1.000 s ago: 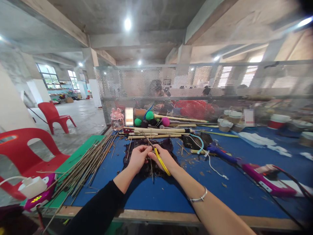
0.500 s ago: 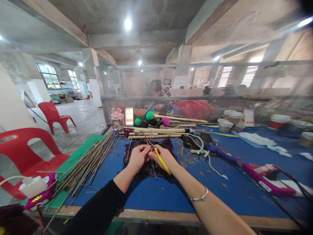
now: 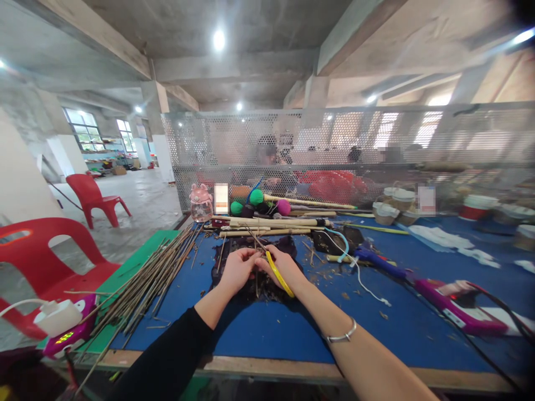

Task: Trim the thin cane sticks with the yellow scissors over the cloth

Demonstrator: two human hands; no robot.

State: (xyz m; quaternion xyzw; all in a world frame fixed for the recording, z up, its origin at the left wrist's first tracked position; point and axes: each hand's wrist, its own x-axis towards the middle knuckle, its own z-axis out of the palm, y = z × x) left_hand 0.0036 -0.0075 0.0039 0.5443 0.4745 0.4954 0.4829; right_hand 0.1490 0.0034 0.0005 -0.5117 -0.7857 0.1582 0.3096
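Blue tabletop (image 3: 271, 340) below concrete ceiling (image 3: 271, 39), left hand (image 3: 239, 271) with fingertips pinched together on thin stick (image 3: 256, 285) at centre, right hand (image 3: 288, 267) curled closed round yellow-handled tool (image 3: 278, 274), dark cloth (image 3: 290, 245) beneath, stick pile (image 3: 154, 284) toward nine o'clock, bamboo poles (image 3: 276, 222) at twelve.

Obstacles: sticks (image 3: 156, 278) leftward, poles (image 3: 284, 222) ahead

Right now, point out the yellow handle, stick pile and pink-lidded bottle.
Yellow handle (image 3: 278, 273): head view, middle of its curve.
Stick pile (image 3: 152, 281): head view, dense middle.
Pink-lidded bottle (image 3: 201, 201): head view, lower part of lid.
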